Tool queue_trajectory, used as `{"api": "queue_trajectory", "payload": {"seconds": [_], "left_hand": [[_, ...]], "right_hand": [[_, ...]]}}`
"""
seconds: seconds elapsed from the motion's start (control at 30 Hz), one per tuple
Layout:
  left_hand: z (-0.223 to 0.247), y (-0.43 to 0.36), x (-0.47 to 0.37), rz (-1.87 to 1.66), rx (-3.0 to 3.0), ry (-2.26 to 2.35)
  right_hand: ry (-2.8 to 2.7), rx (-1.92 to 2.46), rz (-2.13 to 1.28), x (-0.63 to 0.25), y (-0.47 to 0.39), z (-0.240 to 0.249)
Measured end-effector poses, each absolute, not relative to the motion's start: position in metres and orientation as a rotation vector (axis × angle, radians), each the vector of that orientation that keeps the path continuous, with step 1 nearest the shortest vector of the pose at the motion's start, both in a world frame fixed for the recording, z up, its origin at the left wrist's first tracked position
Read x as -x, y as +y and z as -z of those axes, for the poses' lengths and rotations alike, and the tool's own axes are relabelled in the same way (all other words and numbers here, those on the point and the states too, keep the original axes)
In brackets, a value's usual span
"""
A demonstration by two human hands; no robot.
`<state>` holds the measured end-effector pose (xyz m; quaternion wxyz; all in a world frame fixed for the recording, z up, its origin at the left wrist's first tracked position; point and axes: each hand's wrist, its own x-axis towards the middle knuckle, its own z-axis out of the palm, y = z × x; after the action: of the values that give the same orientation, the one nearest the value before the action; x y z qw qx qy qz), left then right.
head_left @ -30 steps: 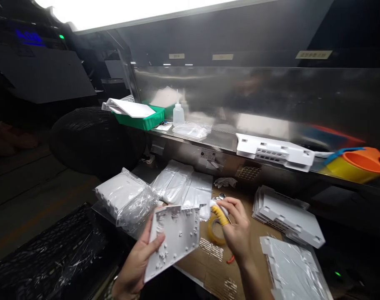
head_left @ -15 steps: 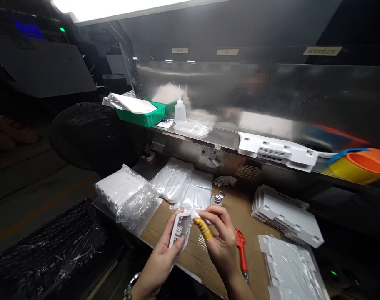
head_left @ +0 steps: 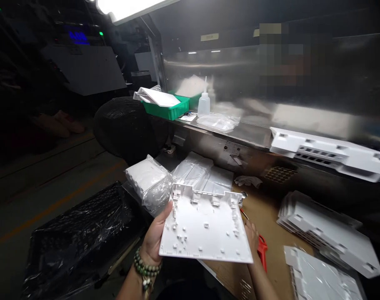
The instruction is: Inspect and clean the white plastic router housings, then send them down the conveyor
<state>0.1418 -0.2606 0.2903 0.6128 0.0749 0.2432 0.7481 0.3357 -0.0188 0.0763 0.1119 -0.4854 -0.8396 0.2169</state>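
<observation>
A white plastic panel (head_left: 205,229) is held up over the cardboard-covered bench, its inner side with small clips and posts facing me. My left hand (head_left: 156,233) grips its left edge, and a beaded bracelet is on that wrist. At the panel's right edge is my right hand (head_left: 251,235), partly hidden behind the panel; its visible fingers are bent against the edge. Just right of that hand lies a red-handled tool (head_left: 262,250). Clear plastic bags (head_left: 193,168) lie behind the panel.
A bagged white part (head_left: 148,177) sits at the left. Stacked white panels (head_left: 327,229) and a bagged panel (head_left: 324,275) are on the right. The shelf holds a green tray (head_left: 166,110), a bottle (head_left: 204,104) and another white panel (head_left: 330,154). A black crate (head_left: 80,241) stands lower left.
The panel has turned from edge-on to showing its broad inner side. My right hand has moved from its top edge to its right side. The view has shifted left.
</observation>
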Motion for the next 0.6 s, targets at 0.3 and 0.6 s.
{"api": "queue_trajectory", "payload": {"seconds": [0.3, 0.6], "left_hand": [[-0.296, -0.260, -0.134, -1.733, -0.146, 0.513], [-0.289, -0.265, -0.127, -1.727, -0.218, 0.507]], "right_hand": [[-2.310, 1.818, -0.581, -0.417, -0.020, -0.057], [-1.841, 1.841, -1.180, -0.447, -0.021, -0.042]]}}
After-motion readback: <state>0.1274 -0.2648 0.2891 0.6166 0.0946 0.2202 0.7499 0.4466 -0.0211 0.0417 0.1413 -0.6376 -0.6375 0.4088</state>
